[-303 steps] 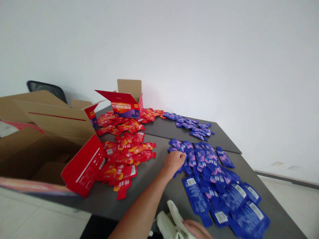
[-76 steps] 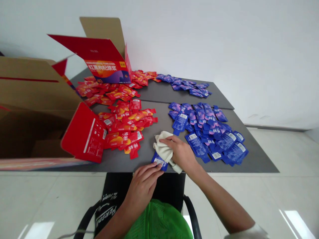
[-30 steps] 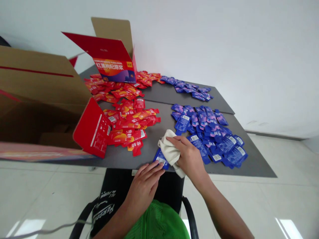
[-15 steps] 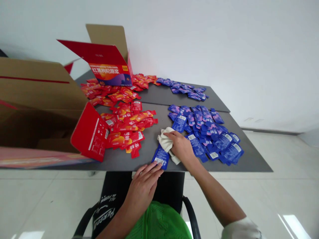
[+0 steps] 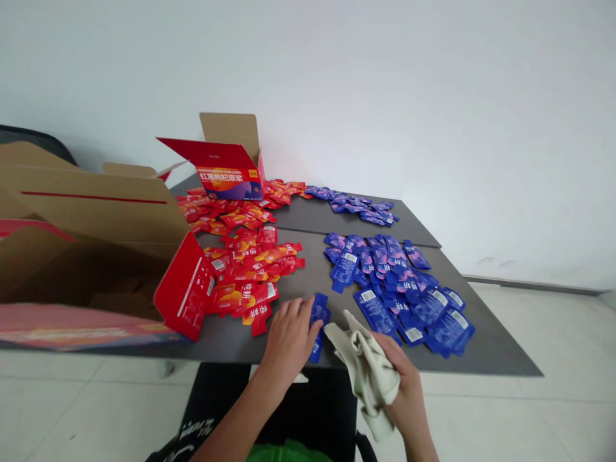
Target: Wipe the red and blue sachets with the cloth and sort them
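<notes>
A blue sachet (image 5: 316,347) lies on the grey table near its front edge, partly covered by my left hand (image 5: 290,335). The fingers of that hand bend over the sachet's left side, and the thumb rests across it. Bunched in my right hand (image 5: 405,380) is a cream cloth (image 5: 368,366), hanging in folds just off the table's front edge. Past the cloth is a spread pile of blue sachets (image 5: 402,276). A pile of red sachets (image 5: 248,273) lies beyond my left hand, to its left.
An open red carton (image 5: 185,295) takes up the left side of the grey table (image 5: 308,224). Farther back stands another open red box (image 5: 231,183), with more red sachets (image 5: 245,215) before it. More blue sachets (image 5: 359,206) lie near the white wall (image 5: 385,96).
My right hand has lifted the cloth off the blue sachet and drawn it back right, toward me. My left hand has moved forward over the sachet. The view has tilted up.
</notes>
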`<state>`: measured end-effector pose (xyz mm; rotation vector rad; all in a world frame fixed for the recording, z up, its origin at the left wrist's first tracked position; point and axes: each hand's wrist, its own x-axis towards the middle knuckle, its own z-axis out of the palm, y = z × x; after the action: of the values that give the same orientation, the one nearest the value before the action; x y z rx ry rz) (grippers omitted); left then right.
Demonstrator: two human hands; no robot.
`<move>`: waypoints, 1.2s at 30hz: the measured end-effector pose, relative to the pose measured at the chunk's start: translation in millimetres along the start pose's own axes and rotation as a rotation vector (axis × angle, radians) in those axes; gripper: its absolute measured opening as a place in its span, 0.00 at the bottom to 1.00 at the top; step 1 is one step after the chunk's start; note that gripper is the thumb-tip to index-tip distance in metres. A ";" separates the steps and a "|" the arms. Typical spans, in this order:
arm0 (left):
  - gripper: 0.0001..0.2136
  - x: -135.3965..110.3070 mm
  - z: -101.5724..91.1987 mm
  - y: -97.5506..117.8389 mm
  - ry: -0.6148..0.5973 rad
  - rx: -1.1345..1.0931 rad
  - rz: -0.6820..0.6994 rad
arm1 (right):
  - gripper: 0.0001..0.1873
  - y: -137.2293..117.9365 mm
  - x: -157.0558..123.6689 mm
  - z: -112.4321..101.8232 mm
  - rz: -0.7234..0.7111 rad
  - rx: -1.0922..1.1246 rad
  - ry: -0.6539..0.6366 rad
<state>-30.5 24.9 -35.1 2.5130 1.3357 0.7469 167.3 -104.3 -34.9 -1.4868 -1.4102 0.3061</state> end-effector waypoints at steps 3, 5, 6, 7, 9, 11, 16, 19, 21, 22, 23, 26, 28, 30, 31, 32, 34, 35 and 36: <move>0.28 16.8 13.2 5.4 -0.034 0.083 -0.072 | 0.16 16.0 -12.6 -0.8 0.025 0.035 0.058; 0.30 25.2 18.6 6.4 -0.089 0.040 -0.097 | 0.15 24.9 -17.9 0.0 0.023 0.045 0.095; 0.31 29.0 20.6 5.7 -0.119 0.000 -0.103 | 0.15 28.8 -19.9 0.4 0.021 0.046 0.104; 0.31 32.6 22.3 4.3 -0.146 -0.043 -0.106 | 0.16 32.5 -21.8 0.7 0.019 0.045 0.108; 0.30 39.6 24.8 0.6 -0.176 -0.117 -0.100 | 0.16 39.5 -25.2 1.0 0.014 0.043 0.109; 0.29 45.9 24.9 -1.9 -0.181 -0.165 -0.087 | 0.17 46.1 -28.5 1.4 0.009 0.045 0.115; 0.11 54.0 3.0 8.3 -0.136 -0.281 -0.058 | 0.16 58.2 -33.2 5.2 0.041 0.067 0.149; 0.03 49.2 -21.5 18.5 -0.016 -0.417 0.047 | 0.16 60.0 -32.7 8.0 0.069 0.083 0.160; 0.03 40.8 -34.0 20.8 0.086 -0.507 0.165 | 0.16 58.8 -31.8 8.9 0.074 0.093 0.155; 0.06 35.1 -37.4 20.0 0.114 -0.514 0.216 | 0.16 57.5 -31.3 9.1 0.077 0.098 0.155; 0.08 28.4 -38.7 17.8 0.112 -0.490 0.254 | 0.16 55.9 -30.9 9.2 0.082 0.104 0.156; 0.12 3.7 -32.7 6.6 -0.032 -0.356 0.317 | 0.16 49.8 -30.3 9.4 0.089 0.118 0.169; 0.15 -15.0 -25.7 -1.4 -0.163 -0.284 0.323 | 0.15 46.0 -30.7 9.5 0.091 0.128 0.180; 0.17 -33.5 -20.4 -6.8 -0.234 -0.226 0.313 | 0.14 43.9 -31.6 9.0 0.117 0.136 0.191; 0.18 -42.0 -18.4 -8.3 -0.240 -0.202 0.306 | 0.14 43.6 -32.0 8.1 0.141 0.136 0.201; 0.18 -49.8 -16.8 -8.9 -0.233 -0.183 0.303 | 0.14 43.6 -32.1 6.6 0.167 0.130 0.215; 0.17 -62.6 -13.3 -8.2 -0.198 -0.161 0.312 | 0.14 43.1 -30.2 1.1 0.207 0.103 0.265; 0.17 -67.4 -10.9 -7.3 -0.175 -0.156 0.321 | 0.15 41.7 -27.5 -2.8 0.209 0.081 0.296; 0.16 -71.1 -8.2 -6.5 -0.155 -0.153 0.334 | 0.15 38.8 -23.3 -7.4 0.196 0.055 0.318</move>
<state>-72.4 -30.0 -54.9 2.6352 0.7868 0.6677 189.3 -119.8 -72.1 -1.5537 -1.0001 0.2161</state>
